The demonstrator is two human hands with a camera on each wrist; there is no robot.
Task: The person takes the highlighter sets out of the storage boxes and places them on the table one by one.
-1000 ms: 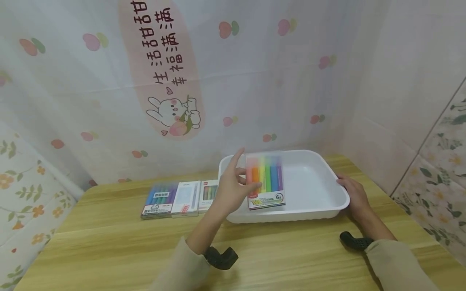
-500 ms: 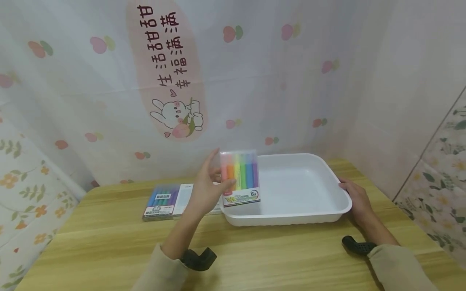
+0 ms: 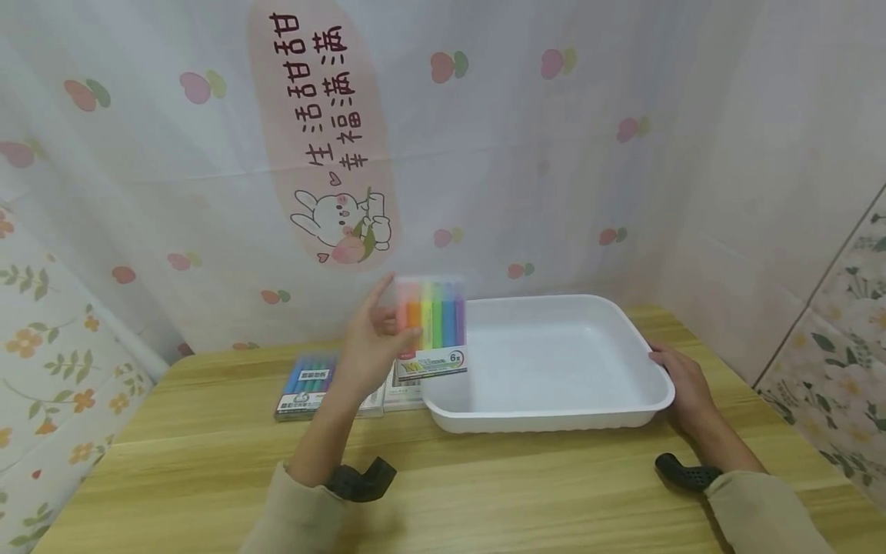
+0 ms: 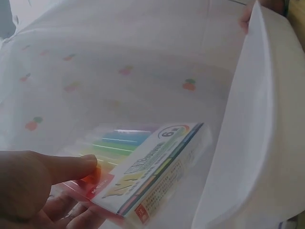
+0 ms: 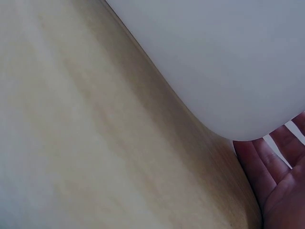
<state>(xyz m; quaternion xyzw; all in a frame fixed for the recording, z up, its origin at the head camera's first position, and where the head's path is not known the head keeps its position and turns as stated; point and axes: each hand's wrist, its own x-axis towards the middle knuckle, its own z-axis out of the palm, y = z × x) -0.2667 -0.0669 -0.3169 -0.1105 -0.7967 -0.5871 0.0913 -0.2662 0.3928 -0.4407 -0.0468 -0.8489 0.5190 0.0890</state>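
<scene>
My left hand (image 3: 367, 346) pinches a clear pack of highlighters (image 3: 431, 327) in rainbow colours, thumb on its front and fingers behind. The pack is held up over the left end of a white plastic tray (image 3: 554, 415). In the left wrist view the thumb (image 4: 71, 168) presses near the pack's red corner, and its printed card band shows. At the tray's right side my right hand (image 3: 685, 388) grips the rim. The right wrist view shows its fingers (image 5: 267, 157) passing beneath the tray's edge, their tips hidden.
Left of the tray lie a pack of blue and green pens (image 3: 308, 385) and flat white boxes (image 3: 404, 394), partly hidden by my left hand and the highlighters. A patterned curtain (image 3: 484, 192) hangs behind the wood-grain table (image 3: 519, 492).
My left hand has carried the highlighter pack leftward, from over the tray's inside to its left end. The right hand stays at the rim. The view has shifted slightly.
</scene>
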